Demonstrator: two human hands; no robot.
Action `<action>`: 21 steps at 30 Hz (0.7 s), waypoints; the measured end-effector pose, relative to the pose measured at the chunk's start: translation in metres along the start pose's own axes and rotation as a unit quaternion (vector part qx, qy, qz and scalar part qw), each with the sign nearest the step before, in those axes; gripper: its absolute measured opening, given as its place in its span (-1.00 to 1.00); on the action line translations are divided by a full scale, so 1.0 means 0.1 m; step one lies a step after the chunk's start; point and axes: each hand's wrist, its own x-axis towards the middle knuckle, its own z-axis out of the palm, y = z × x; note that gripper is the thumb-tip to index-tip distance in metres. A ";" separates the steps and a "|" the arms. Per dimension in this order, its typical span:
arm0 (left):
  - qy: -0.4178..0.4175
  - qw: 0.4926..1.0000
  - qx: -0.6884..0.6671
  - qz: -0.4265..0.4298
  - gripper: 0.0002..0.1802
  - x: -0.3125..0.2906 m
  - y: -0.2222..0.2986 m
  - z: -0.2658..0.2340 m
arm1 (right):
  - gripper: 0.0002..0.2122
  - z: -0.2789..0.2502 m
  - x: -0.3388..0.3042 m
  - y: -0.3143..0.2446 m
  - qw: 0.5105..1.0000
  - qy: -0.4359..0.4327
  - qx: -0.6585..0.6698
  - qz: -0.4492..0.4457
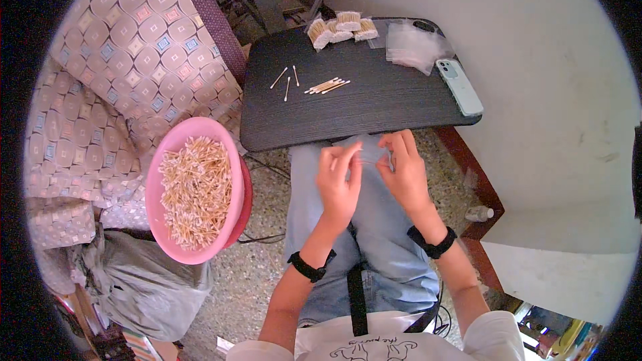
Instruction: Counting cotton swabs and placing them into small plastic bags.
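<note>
My left hand (339,184) and my right hand (403,172) are held together over my lap, just below the front edge of the dark table (374,110). Both pinch a small clear plastic bag (372,154) between their fingertips. On the table lie a small row of cotton swabs (327,85) and three loose swabs (286,80). At the table's far edge stand bundles of swabs (341,27) beside a pile of clear plastic bags (414,45).
A pink basin (195,189) full of cotton swabs sits to my left on a patterned sofa (127,53). A pale green phone (459,87) lies on the table's right edge. A grey bag (144,281) lies on the floor.
</note>
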 end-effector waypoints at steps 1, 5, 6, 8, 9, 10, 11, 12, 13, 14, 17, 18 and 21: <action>-0.018 1.000 0.011 0.007 -0.66 -0.03 -0.01 0.03 | -0.73 -0.01 -0.01 -0.01 1.000 -0.007 0.015 -0.003; -0.090 0.995 0.000 -0.033 -0.61 -0.08 0.00 0.11 | -0.75 -0.02 -0.01 -0.04 1.000 -0.001 0.025 -0.015; -0.102 0.994 0.002 -0.034 -0.61 -0.08 0.00 0.12 | -0.76 -0.03 -0.01 -0.04 1.000 0.008 0.015 -0.016; -0.114 0.993 0.026 -0.029 -0.61 -0.08 -0.05 0.09 | -0.78 -0.05 -0.04 0.00 1.000 0.016 -0.010 0.002; -0.120 0.992 0.038 -0.027 -0.61 -0.07 -0.07 0.07 | -0.79 -0.05 -0.05 0.03 0.999 0.020 -0.022 0.010; -0.119 0.992 0.045 -0.025 -0.62 -0.08 -0.06 0.08 | -0.79 -0.04 -0.08 0.06 0.999 0.017 -0.026 0.008; -0.117 0.992 0.051 -0.025 -0.63 -0.09 -0.04 0.10 | -0.79 -0.02 -0.10 0.09 0.999 0.014 -0.031 0.005; -0.114 0.992 0.056 -0.024 -0.64 -0.11 -0.03 0.10 | -0.79 -0.02 -0.12 0.10 0.999 0.011 -0.036 0.002; -0.116 0.992 0.046 -0.019 -0.65 -0.12 -0.03 0.11 | -0.78 -0.04 -0.14 0.10 1.000 -0.004 0.010 0.001; -0.116 0.992 0.037 -0.015 -0.66 -0.13 -0.03 0.09 | -0.78 -0.08 -0.13 0.05 0.998 -0.021 0.057 0.000; -0.100 0.995 0.025 0.000 -0.67 -0.11 -0.03 0.09 | -0.77 -0.15 -0.15 -0.04 0.989 -0.036 0.146 -0.013; -0.092 0.995 0.023 0.006 -0.67 -0.10 -0.02 0.09 | -0.77 -0.16 -0.15 -0.05 0.985 -0.034 0.166 -0.019; -0.114 0.993 0.010 0.042 -0.66 -0.06 0.07 0.09 | -0.79 -0.14 -0.13 -0.11 0.984 -0.050 0.170 -0.037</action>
